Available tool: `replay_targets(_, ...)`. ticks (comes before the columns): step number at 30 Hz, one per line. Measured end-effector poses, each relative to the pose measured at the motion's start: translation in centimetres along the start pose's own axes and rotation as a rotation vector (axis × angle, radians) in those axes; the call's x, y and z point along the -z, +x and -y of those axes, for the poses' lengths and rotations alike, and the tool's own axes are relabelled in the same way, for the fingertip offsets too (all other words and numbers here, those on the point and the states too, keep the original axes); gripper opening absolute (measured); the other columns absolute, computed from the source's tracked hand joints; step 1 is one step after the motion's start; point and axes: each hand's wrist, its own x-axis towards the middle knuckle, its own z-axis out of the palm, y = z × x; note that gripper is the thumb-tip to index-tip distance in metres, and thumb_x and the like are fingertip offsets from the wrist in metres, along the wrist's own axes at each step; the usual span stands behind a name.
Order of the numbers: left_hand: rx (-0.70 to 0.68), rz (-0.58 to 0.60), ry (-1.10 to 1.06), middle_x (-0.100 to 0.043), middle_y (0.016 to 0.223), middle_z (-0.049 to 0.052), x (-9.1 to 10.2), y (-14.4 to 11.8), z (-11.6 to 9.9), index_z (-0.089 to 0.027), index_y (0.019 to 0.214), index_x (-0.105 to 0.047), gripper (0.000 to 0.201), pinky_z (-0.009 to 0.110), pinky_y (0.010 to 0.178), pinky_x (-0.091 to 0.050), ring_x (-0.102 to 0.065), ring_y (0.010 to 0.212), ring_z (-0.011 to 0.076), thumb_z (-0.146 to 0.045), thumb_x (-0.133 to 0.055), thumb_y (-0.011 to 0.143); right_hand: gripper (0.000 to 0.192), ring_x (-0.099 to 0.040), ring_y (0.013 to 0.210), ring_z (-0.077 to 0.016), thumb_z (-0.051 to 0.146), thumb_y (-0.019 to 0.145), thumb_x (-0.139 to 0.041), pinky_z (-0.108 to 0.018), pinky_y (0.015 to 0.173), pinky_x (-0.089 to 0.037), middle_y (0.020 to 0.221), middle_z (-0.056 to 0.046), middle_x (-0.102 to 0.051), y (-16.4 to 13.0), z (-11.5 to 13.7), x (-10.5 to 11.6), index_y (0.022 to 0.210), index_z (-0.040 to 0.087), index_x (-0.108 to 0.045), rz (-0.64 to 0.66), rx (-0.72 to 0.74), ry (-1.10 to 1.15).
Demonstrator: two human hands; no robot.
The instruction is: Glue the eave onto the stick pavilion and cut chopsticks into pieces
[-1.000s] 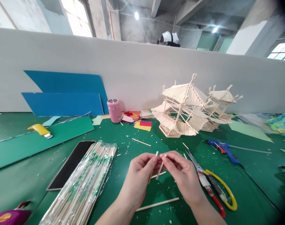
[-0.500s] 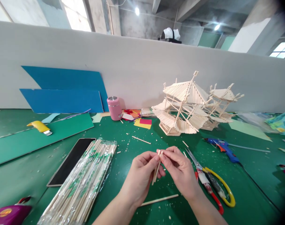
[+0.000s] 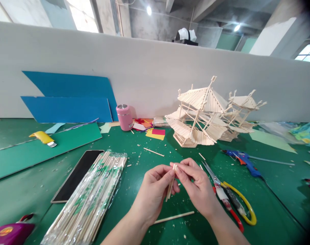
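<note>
- head view: my left hand (image 3: 151, 190) and right hand (image 3: 195, 185) meet above the green table (image 3: 30, 190), fingertips pinched on two short wooden sticks (image 3: 170, 185) pressed side by side, upright and slightly tilted.
- scissors (image 3: 228, 197) lie just right of my right hand; a longer stick (image 3: 174, 217) lies below; a wrapped stick bundle (image 3: 93, 197) sits left.
</note>
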Motion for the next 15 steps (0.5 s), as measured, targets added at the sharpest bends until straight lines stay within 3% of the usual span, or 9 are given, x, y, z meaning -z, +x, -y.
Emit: replay_targets(15, -0.024, 0.008, -0.032, -0.055, 0.051, -0.001, -0.11, -0.04, -0.01, -0.012, 0.071, -0.058, 0.015, 0.02, 0.05, -0.031, -0.046, 0.048, 0.0072, -0.027, -0.061, 0.072, 0.023, -0.055, 0.079, -0.0161, 0.029, 0.084, -0.046, -0.027, 0.065, -0.049, 0.081, -0.004, -0.052, 0.01, 0.31, 0.11, 0.095, 0.022, -0.065, 0.003, -0.002, 0.033)
